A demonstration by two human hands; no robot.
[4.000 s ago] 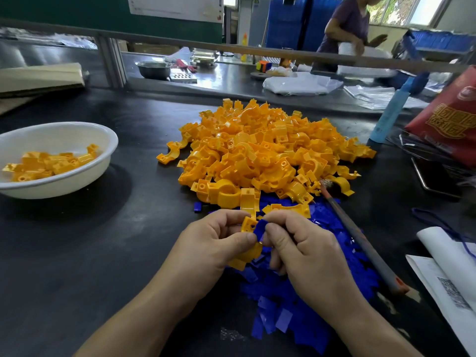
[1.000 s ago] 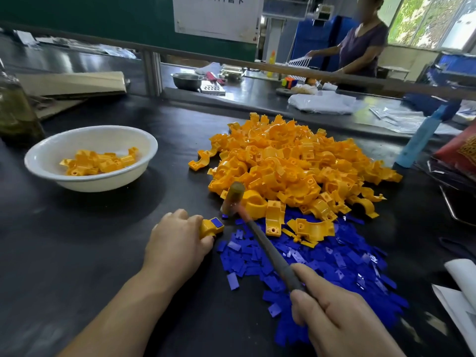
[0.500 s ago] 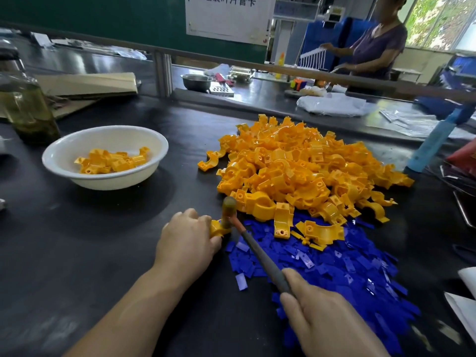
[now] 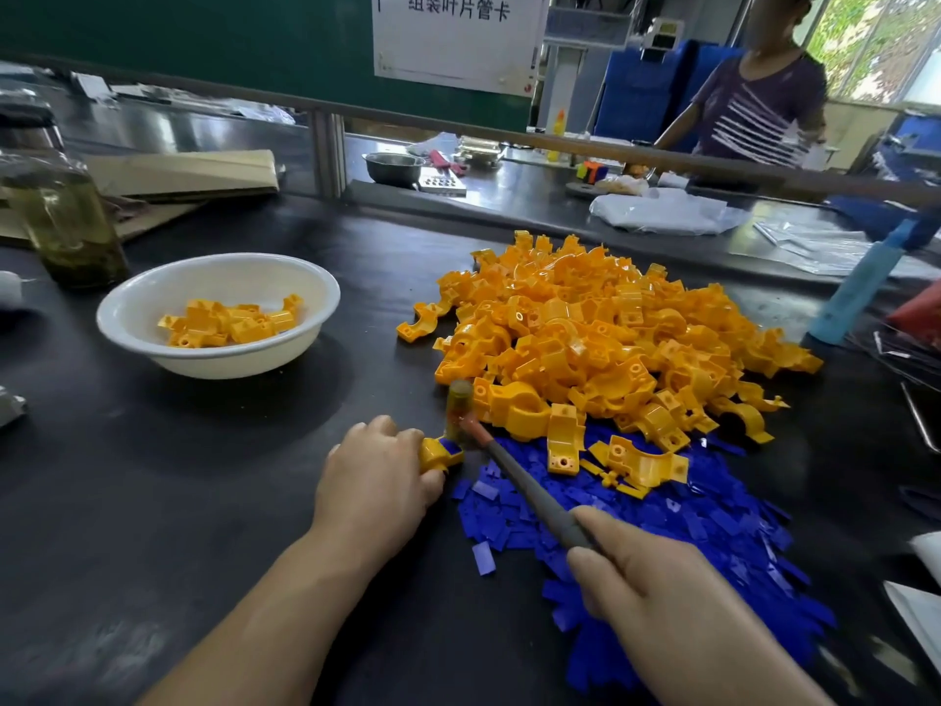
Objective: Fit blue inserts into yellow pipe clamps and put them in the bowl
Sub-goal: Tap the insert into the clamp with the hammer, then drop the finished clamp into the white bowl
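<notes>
Head view at the workbench: our left hand [image 4: 377, 481] is curled around a yellow pipe clamp [image 4: 439, 453], holding it down on the black table [image 4: 153, 501] just off the near-left corner of the big pile of yellow clamps [image 4: 601, 328]. A blue insert [image 4: 450, 445] shows in the clamp's exposed end.

Our right hand [image 4: 657, 593], on the near side of the pile, is wrapped around the grey handle of a small hammer [image 4: 529, 489]. The hammer's head is right at the held clamp, by the pile's near-left edge. We cannot tell whether the head touches the clamp.

Loose blue inserts [image 4: 713, 527] lie in a heap against the pile's near side, and a few yellow clamps rest on them.

Well to the left of the pile sits the white bowl [image 4: 326, 293], with finished clamps [image 4: 229, 321] lying in it. Farther left of the pile stands a glass bottle [image 4: 66, 221] of greenish liquid.

To the pile's right stands a light blue bottle [image 4: 860, 282]. Beyond the pile, past a rail, a person in a striped shirt [image 4: 753, 109] works at another bench.
</notes>
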